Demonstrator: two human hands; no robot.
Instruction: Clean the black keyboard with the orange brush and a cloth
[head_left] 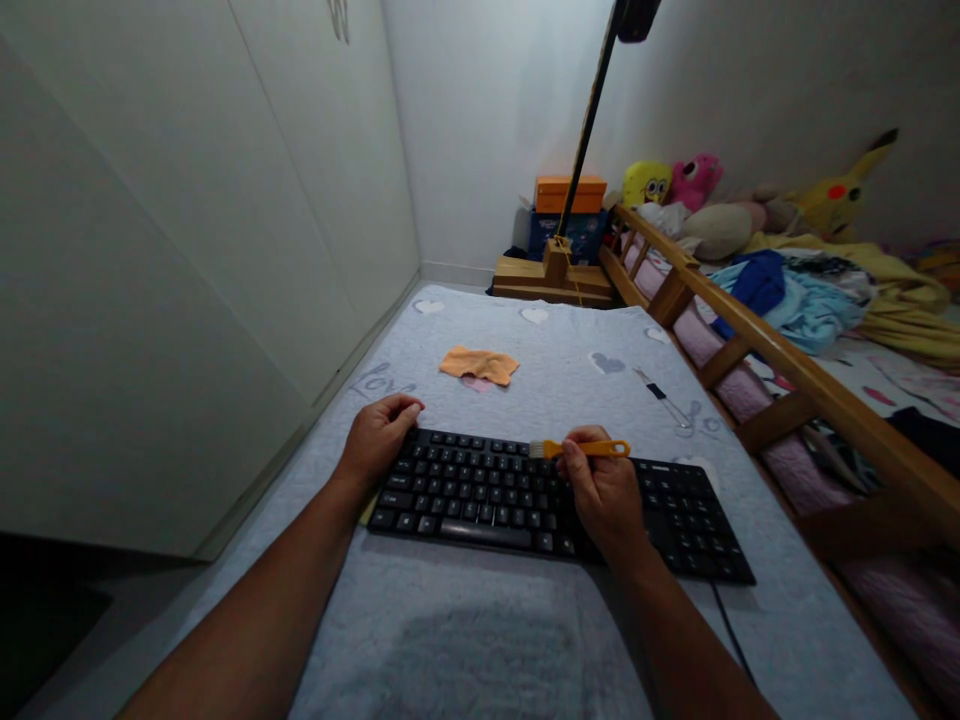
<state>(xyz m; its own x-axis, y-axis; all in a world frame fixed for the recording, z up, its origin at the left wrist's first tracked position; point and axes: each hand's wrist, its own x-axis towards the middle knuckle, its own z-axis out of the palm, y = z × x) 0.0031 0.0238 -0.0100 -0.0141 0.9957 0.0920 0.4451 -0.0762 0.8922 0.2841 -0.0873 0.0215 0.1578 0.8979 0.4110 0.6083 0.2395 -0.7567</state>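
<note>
A black keyboard (480, 490) lies flat on the cloth-covered surface, slightly slanted. At its upper left corner my left hand (381, 435) is closed on the edge, thumb on top and the other fingertips partly hidden. My right hand (604, 490) grips a small yellow-handled brush (609, 449) above the keyboard's middle. The pale bristles point left, close over the top row of keys; I cannot tell whether they touch. That hand and wrist cover some keys. A bit of something yellow-green (367, 512) peeks out under the keyboard's left end.
Beyond the keyboard lie an orange cloth (480, 365) and, to the right, a thin wire tool with a black grip (657, 391). A wooden bed rail (802, 360) borders the right side, a pale cabinet (187, 250) the left. The keyboard cable (729, 625) runs toward me.
</note>
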